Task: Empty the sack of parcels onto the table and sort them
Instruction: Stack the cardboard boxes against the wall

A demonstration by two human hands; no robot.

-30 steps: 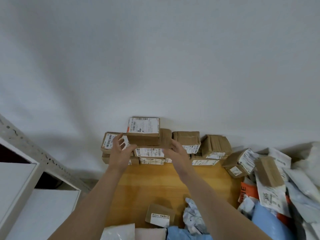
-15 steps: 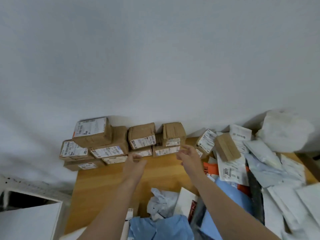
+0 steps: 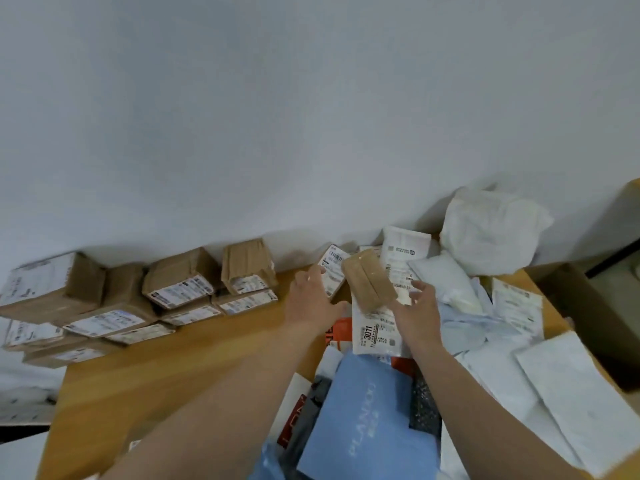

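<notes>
Parcels lie on the worktop, with the brown boxes already stacked in a row, and right of this row a heap of bags waits unsorted, where the open left hand and open right hand reach around one small box.

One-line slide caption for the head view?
Left hand and right hand, both open, reach for a small brown box atop unsorted mailers; cardboard boxes stand stacked by the wall.

Soft, even, dim light; slight motion blur, wide-angle bending at edges.
</notes>
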